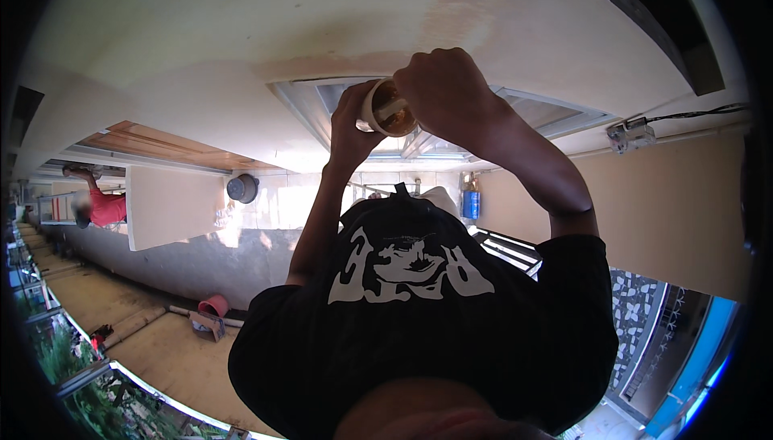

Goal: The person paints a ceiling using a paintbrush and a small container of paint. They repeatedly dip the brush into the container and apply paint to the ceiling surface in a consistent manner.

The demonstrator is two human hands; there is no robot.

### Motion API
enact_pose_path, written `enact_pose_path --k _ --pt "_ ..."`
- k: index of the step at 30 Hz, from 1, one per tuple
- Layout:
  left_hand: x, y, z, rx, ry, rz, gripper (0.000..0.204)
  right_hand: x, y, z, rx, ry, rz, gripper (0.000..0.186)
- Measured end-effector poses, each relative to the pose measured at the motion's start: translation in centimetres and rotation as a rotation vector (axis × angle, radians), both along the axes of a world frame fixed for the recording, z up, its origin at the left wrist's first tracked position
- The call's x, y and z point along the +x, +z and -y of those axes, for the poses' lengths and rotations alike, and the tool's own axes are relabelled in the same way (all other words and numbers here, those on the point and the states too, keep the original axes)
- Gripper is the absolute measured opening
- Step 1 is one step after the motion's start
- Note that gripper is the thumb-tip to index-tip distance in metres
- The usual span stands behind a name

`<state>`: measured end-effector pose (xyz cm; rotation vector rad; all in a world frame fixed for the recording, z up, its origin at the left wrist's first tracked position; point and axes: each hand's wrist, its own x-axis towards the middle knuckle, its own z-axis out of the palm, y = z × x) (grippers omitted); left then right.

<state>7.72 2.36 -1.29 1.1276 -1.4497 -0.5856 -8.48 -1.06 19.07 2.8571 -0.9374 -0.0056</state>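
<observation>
Two hands meet at one small container (367, 111), which sits between them with its round mouth turned toward the viewer and its long axis running roughly along the line of sight; the left hand (353, 124) wraps its outer left side, fingers and thumb closed on the wall, while the right hand (441, 84) stands just beyond the rim, up and to the right. The right hand is bent at the knuckles with its fingertips hidden, so whether it pinches the pale strip (392, 109) lying across the mouth cannot be told. That strip looks flat and straight-edged, against brown, glossy-looking contents (400, 124) inside a smooth, whitish rim. Behind the hands, a metal-edged frame (312, 110) with angular bars spreads to both sides, and past it runs a broad matte cream surface (185, 37) with a streaky pinkish patch (459, 17). Farther off are a rounded dark grey bucket (242, 189), a blue cylinder (471, 203) and a ribbed-looking, warm brown wooden panel (161, 148)
</observation>
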Motion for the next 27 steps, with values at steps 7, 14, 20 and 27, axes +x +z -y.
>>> enact_pose_path --k 7,14,20,27 --pt "-0.6 0.0 0.4 -0.023 -0.017 0.016 0.079 -0.5 -0.1 -0.2 0.018 -0.063 -0.032 0.004" --pt "-1.0 -0.1 0.7 0.034 -0.076 -0.02 0.082 -2.1 -0.1 0.0 -0.047 -0.072 0.064 0.007" --pt "-1.4 -0.8 0.9 0.087 -0.101 -0.09 0.081 -2.7 -2.1 -0.9 -0.021 -0.178 0.099 0.009" --pt "-0.4 -0.9 0.5 0.151 -0.061 -0.113 0.083 -7.2 -3.8 -3.2 0.223 -0.286 0.452 0.016"
